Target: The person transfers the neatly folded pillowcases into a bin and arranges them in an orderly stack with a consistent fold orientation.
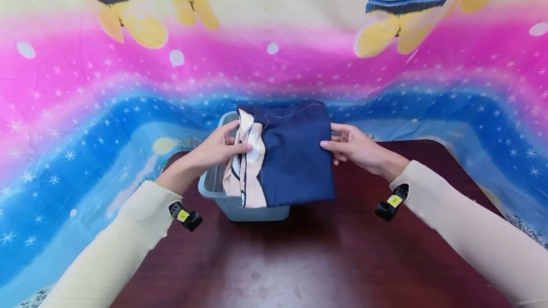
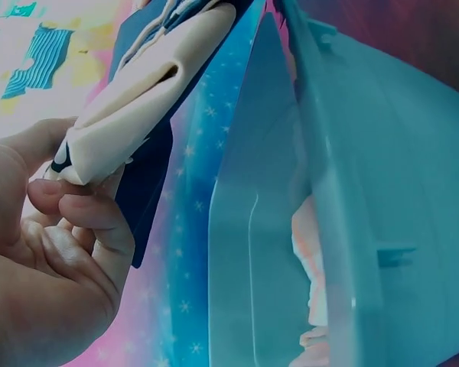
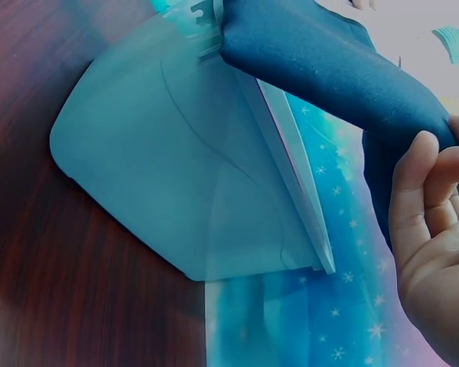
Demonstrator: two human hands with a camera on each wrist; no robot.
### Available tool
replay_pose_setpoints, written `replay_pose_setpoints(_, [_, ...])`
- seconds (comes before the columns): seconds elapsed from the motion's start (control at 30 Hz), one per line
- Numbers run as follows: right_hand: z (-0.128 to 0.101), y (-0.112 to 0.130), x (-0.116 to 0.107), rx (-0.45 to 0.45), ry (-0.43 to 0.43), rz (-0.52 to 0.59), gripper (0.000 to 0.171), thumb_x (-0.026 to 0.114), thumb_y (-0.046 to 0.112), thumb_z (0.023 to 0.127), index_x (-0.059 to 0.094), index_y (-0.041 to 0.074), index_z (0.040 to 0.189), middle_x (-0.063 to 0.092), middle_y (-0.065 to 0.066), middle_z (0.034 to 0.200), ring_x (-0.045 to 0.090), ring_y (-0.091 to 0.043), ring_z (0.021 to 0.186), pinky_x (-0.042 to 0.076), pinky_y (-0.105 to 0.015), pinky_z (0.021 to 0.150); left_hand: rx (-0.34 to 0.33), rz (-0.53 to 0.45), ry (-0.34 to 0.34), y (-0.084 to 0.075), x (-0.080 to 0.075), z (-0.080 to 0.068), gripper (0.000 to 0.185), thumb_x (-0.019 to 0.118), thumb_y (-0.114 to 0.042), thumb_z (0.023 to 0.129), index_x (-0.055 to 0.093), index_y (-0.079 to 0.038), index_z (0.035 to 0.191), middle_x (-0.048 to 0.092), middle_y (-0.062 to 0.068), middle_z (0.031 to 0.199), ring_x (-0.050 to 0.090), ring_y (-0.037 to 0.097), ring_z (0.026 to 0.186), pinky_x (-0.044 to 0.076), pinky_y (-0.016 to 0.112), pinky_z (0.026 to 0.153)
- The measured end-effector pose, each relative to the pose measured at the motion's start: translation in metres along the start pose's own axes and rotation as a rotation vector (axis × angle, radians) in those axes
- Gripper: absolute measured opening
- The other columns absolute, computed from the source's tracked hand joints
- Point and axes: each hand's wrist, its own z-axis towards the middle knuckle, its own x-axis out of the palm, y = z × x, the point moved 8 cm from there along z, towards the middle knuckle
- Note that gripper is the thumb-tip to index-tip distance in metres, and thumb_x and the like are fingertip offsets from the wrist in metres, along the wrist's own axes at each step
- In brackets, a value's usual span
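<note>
A folded navy cloth (image 1: 297,156) with a cream and pale-pink patterned side is held up over a grey-blue plastic bin (image 1: 254,214). At its left, patterned edge, my left hand (image 1: 218,144) pinches the folded layers between thumb and fingers. My right hand (image 1: 357,149) grips the plain navy edge on the other side, thumb on top. In the left wrist view, the thick cream fold (image 2: 149,95) shows above the bin's opening. Inside the bin lies some pale peach fabric (image 2: 310,252), mostly hidden by the wall. The cloth covers much of the bin in the head view.
The bin stands on a dark red-brown wooden table (image 1: 274,270), toward its far side. Behind and around the table hangs a pink and blue sheet (image 1: 274,68) printed with snowflakes and cartoon figures. Each sleeve carries a black strap with a yellow tag.
</note>
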Motion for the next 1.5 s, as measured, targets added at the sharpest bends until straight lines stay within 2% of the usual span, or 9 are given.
replay_pose_setpoints(0.2, [0.005,0.001,0.002,0.006,-0.006,-0.009,0.056,0.059,0.016,0.103,0.038,0.01,0.154,0.07,-0.001,0.099,0.037,-0.016,0.052,0.052,-0.03,0.062,0.016,0.085,0.004,-0.002,-0.01,0.001,0.085,0.062,-0.023,0.101,0.006,-0.016,0.164,0.07,0.001,0.081,0.064,0.009,0.059,0.052,0.026,0.056])
replay_pose_setpoints(0.33, [0.01,0.004,0.006,0.001,-0.005,-0.007,0.056,0.06,0.016,0.102,0.039,0.011,0.154,0.069,-0.001,0.098,0.038,-0.014,0.052,0.052,-0.031,0.062,0.029,0.067,0.022,-0.001,-0.016,0.003,0.083,0.061,-0.023,0.102,0.007,-0.018,0.164,0.073,0.004,0.088,0.069,0.012,0.064,0.056,0.029,0.059])
replay_pose_setpoints(0.43, [0.014,0.008,0.01,-0.005,-0.003,-0.008,0.056,0.06,0.015,0.102,0.039,0.012,0.154,0.069,-0.002,0.094,0.038,-0.014,0.051,0.051,-0.03,0.062,0.035,0.073,0.017,0.0,-0.022,0.004,0.083,0.061,-0.023,0.102,0.007,-0.019,0.164,0.069,0.002,0.081,0.062,0.01,0.056,0.052,0.028,0.055])
replay_pose_setpoints(0.57, [0.019,0.013,0.013,-0.016,-0.003,-0.005,0.056,0.06,0.015,0.102,0.039,0.012,0.154,0.069,-0.003,0.095,0.038,-0.016,0.051,0.051,-0.029,0.061,0.049,0.112,0.002,-0.002,-0.027,0.004,0.083,0.062,-0.024,0.101,0.009,-0.02,0.164,0.057,-0.002,0.066,0.043,0.01,0.048,0.039,0.029,0.05])
replay_pose_setpoints(0.77, [0.027,0.015,0.017,-0.024,0.003,0.012,0.055,0.059,0.014,0.103,0.04,0.013,0.154,0.069,-0.003,0.099,0.038,-0.014,0.052,0.051,-0.028,0.061,0.084,0.152,-0.034,-0.006,-0.034,0.004,0.069,0.063,-0.023,0.101,0.026,-0.015,0.159,0.06,-0.002,0.066,0.047,0.008,0.049,0.041,0.028,0.049])
replay_pose_setpoints(0.87, [0.032,0.015,0.021,-0.023,0.009,0.021,0.057,0.058,0.014,0.103,0.036,0.013,0.156,0.068,-0.004,0.1,0.037,-0.015,0.053,0.051,-0.028,0.062,0.071,0.161,-0.057,-0.004,-0.04,0.004,0.068,0.063,-0.025,0.101,0.028,-0.015,0.158,0.057,-0.003,0.063,0.045,0.008,0.046,0.041,0.026,0.048])
replay_pose_setpoints(0.97, [0.038,0.014,0.026,-0.018,0.006,0.033,0.06,0.058,0.013,0.103,0.034,0.015,0.158,0.068,-0.004,0.102,0.036,-0.016,0.054,0.05,-0.028,0.062,0.042,0.164,-0.067,0.001,-0.045,0.005,0.074,0.063,-0.027,0.101,0.022,-0.016,0.161,0.054,-0.004,0.062,0.042,0.008,0.045,0.042,0.026,0.048])
replay_pose_setpoints(1.13, [0.047,0.013,0.032,-0.014,-0.016,0.043,0.058,0.058,0.012,0.103,0.037,0.015,0.156,0.069,-0.002,0.1,0.036,-0.015,0.054,0.047,-0.027,0.06,0.024,0.173,-0.078,0.007,-0.054,0.005,0.079,0.063,-0.028,0.101,0.017,-0.016,0.163,0.062,-0.004,0.066,0.052,0.007,0.05,0.047,0.025,0.052])
replay_pose_setpoints(1.5, [0.059,0.008,0.04,0.013,-0.058,0.036,0.05,0.058,0.012,0.103,0.044,0.016,0.15,0.058,-0.001,0.072,0.038,-0.016,0.053,0.049,-0.031,0.062,0.004,0.217,-0.094,0.012,-0.066,0.007,0.086,0.062,-0.028,0.102,0.005,-0.013,0.164,0.062,-0.004,0.07,0.055,0.006,0.052,0.051,0.023,0.06])
